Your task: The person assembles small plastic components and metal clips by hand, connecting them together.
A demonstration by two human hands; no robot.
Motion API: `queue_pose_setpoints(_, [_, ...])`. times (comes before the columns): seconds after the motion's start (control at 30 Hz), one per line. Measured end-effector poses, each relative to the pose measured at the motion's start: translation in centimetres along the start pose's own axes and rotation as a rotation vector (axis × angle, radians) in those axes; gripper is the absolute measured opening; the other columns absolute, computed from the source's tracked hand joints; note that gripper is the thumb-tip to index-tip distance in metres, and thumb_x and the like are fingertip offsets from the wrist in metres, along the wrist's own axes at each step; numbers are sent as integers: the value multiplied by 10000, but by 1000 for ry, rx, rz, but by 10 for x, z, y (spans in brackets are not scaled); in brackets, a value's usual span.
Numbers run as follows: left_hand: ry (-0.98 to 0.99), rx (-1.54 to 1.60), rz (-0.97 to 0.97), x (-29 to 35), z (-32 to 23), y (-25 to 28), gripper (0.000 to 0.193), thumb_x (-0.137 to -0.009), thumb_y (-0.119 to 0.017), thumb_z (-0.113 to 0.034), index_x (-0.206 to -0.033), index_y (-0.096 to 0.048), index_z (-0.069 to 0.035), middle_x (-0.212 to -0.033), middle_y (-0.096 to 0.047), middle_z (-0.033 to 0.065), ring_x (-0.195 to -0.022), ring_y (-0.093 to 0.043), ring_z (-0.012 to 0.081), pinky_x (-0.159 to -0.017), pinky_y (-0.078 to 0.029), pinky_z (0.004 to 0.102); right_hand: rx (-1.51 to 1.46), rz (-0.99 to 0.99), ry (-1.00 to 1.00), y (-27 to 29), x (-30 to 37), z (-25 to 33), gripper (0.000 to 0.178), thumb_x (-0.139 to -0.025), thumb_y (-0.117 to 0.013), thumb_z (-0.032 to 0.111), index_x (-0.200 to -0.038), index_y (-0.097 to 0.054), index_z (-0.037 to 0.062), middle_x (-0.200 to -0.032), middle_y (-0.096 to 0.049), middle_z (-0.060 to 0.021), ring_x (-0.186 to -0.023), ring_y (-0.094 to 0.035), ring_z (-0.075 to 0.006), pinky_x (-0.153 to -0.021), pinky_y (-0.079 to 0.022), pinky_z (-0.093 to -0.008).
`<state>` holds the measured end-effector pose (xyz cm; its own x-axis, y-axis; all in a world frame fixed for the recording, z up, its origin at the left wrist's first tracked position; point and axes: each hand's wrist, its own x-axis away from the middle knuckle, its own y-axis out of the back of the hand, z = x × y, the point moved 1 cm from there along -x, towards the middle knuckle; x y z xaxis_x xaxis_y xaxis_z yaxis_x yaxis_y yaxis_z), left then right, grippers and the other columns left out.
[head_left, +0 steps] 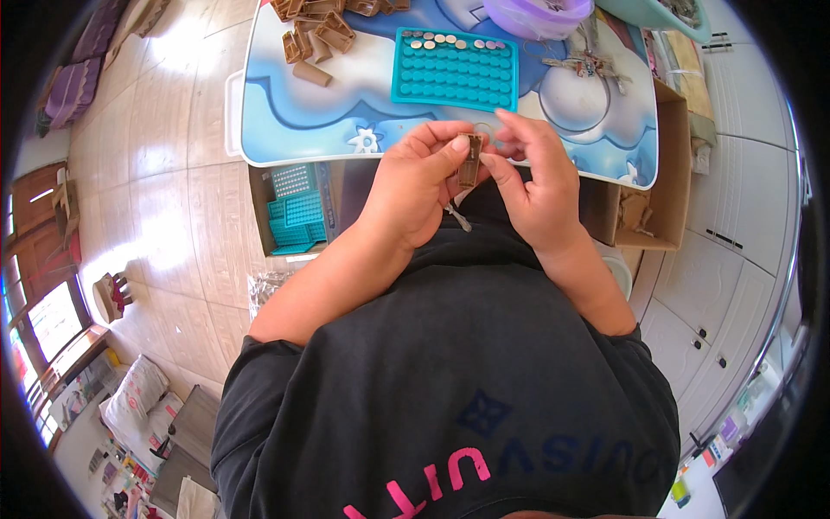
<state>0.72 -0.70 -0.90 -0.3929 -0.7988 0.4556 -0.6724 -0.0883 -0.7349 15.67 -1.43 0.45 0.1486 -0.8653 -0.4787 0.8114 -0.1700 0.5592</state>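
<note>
My left hand (412, 177) is closed around a small brown rectangular plastic piece (469, 160) with a hollow face, held upright in front of my chest. Below it dangles a small greyish strip (458, 218), its kind too small to tell. From the other side, my right hand (540, 173) comes in with curled fingers, its thumb at the piece's edge. A faint thin loop (484, 130) shows between the fingers of both hands. Beyond them, a teal tray (456, 82) of round pockets lies on the table, with small round metallic discs (439, 38) in its upper rows.
More brown pieces (320, 35) are heaped on the blue-and-white table (303, 121) at far left. Wiry metal parts (596, 62) and a purple basin (527, 17) stand at far right. Stacked teal trays (296, 212) fill a box below left; a cardboard box (653, 212) is below right.
</note>
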Motion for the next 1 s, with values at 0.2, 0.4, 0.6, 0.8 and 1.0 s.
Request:
queue_pose_setpoints(0.2, [-224, -80, -100, 3, -4, -11, 207, -908, -508, -35, -1099, -437, 2, -1053, -559, 132, -947, -609, 241, -822, -525, 362, -153, 127, -230, -11, 16, 8, 652, -671, -790, 243, -1185, -440, 49, -811, -620, -81, -654, -614, -211, -586, -487, -298])
queue_pose_setpoints(0.4, [-313, -140, -120, 5, -5, -14, 221, -907, -501, -20, -1110, -417, 3, -1044, -555, 134, -944, -609, 245, -824, -525, 354, -351, 96, -385, -21, 21, 10, 573, -730, -737, 97, -1197, -410, 43, -809, -642, -102, -646, -623, -197, -569, -473, -273])
queue_pose_setpoints(0.6, [-354, -155, -120, 4, -6, -14, 209, -903, -502, -12, -1094, -417, -1, -1053, -546, 135, -991, -593, 251, -828, -524, 334, -317, 57, -272, -22, 22, 9, 442, -753, -664, -3, -1132, -441, 39, -746, -626, -97, -607, -604, -177, -532, -443, -275])
queue_pose_setpoints(0.8, [-417, -126, -137, 3, -6, -17, 231, -892, -518, -5, -1094, -406, -12, -1059, -535, 136, -989, -580, 224, -806, -524, 312, -352, 29, -291, -27, 18, 12, 402, -737, -689, 11, -1070, -466, 31, -777, -628, -85, -680, -628, -184, -598, -471, -277])
queue_pose_setpoints(1.0, [-423, -127, -119, 2, -5, -17, 255, -886, -523, 2, -1103, -390, -14, -1059, -511, 127, -962, -585, 199, -780, -530, 300, -383, 4, -380, -29, 20, 13, 400, -722, -695, 11, -1057, -478, 33, -770, -628, -78, -695, -625, -203, -635, -471, -310])
